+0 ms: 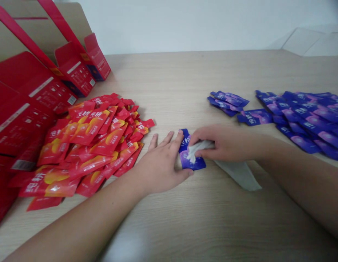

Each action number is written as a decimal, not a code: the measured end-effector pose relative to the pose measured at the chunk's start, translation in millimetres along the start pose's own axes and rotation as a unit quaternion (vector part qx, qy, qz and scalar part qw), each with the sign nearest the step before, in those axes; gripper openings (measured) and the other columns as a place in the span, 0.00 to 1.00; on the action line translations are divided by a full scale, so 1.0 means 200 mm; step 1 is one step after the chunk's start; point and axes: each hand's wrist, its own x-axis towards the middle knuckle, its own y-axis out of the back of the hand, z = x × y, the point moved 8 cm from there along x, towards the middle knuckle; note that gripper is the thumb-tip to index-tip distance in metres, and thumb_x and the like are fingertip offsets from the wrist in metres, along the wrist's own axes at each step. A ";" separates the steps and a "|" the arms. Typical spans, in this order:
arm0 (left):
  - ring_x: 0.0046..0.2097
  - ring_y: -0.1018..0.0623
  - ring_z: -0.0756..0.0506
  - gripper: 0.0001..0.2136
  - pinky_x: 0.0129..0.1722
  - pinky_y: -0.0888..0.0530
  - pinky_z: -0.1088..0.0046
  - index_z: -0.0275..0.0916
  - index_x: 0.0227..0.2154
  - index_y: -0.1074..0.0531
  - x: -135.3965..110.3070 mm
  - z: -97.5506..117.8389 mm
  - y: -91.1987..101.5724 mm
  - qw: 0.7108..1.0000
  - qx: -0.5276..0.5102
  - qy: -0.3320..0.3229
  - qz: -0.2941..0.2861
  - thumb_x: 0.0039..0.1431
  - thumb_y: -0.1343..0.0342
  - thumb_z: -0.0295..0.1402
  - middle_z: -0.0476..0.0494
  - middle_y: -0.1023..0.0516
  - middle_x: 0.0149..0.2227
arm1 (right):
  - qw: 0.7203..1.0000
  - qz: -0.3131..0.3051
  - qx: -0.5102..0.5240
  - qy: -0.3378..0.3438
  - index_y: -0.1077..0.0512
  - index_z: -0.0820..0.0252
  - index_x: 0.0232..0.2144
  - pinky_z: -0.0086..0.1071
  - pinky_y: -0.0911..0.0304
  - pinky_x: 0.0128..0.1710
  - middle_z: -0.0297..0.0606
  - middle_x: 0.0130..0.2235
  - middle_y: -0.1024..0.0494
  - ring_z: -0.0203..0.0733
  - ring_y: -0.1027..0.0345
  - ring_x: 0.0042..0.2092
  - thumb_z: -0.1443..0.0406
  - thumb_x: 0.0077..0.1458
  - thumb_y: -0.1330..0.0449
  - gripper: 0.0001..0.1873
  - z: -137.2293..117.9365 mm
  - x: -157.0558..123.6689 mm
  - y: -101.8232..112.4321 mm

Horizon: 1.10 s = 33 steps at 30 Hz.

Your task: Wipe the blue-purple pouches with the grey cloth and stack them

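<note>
- Left forearm [84, 218] lies nearest; the left hand [160, 163] rests flat, fingers spread, against the blue packet [185, 160] on the tabletop [169, 76]; light pressure could let it slip.
- Right hand [219, 142] pinches white cloth [237, 173] over it; the loose tail might drag.

A small blue sachet [184, 159] with purple pattern and white writing lies flat on the bench [207, 222], its far end turned slightly to the left. It looks sealed, although part of it is covered. The white cloth [238, 175] is crumpled at its left end, which seems to touch the sachet; its loose part spreads to the right and nearer.
</note>
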 end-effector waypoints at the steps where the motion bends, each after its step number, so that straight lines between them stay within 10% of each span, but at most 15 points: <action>1: 0.81 0.51 0.29 0.52 0.78 0.58 0.33 0.34 0.80 0.60 0.00 0.00 0.00 1.000 -0.003 -0.001 -0.002 0.65 0.41 0.57 0.31 0.52 0.80 | 0.999 -0.044 0.018 0.017 0.19 0.49 0.51 0.39 0.29 0.50 0.35 0.50 0.13 0.49 0.19 0.48 0.62 0.63 0.33 0.13 -0.05 -0.01 -0.03; 5: 0.81 0.51 0.30 0.52 0.77 0.60 0.32 0.36 0.80 0.60 0.01 0.00 0.00 1.000 -0.014 -0.009 -0.009 0.65 0.40 0.55 0.32 0.51 0.80 | 0.992 -0.095 0.036 0.077 0.17 0.47 0.46 0.38 0.29 0.53 0.32 0.48 0.13 0.48 0.20 0.50 0.67 0.63 0.35 0.12 -0.16 0.00 -0.10; 20: 0.81 0.54 0.28 0.50 0.77 0.61 0.32 0.38 0.80 0.58 0.01 0.00 -0.01 1.000 -0.002 -0.020 0.004 0.66 0.42 0.58 0.31 0.48 0.80 | 0.984 0.169 -0.049 -0.022 0.19 0.55 0.50 0.49 0.30 0.57 0.45 0.50 0.15 0.56 0.22 0.53 0.58 0.67 0.38 0.13 0.17 0.05 0.02; 28: 0.81 0.53 0.28 0.50 0.77 0.61 0.31 0.41 0.80 0.59 0.01 0.00 0.00 1.000 -0.007 -0.023 -0.004 0.65 0.40 0.56 0.36 0.51 0.81 | 0.994 -0.078 0.056 0.048 0.18 0.49 0.49 0.38 0.30 0.52 0.34 0.49 0.14 0.46 0.20 0.49 0.66 0.65 0.34 0.11 -0.11 -0.04 -0.10; 33: 0.81 0.51 0.28 0.50 0.77 0.61 0.31 0.41 0.80 0.59 0.01 0.00 0.00 1.000 -0.009 -0.025 -0.005 0.66 0.41 0.58 0.35 0.52 0.81 | 0.997 -0.032 0.046 0.061 0.18 0.56 0.46 0.44 0.30 0.56 0.42 0.49 0.15 0.51 0.22 0.51 0.66 0.63 0.33 0.09 -0.09 0.03 -0.10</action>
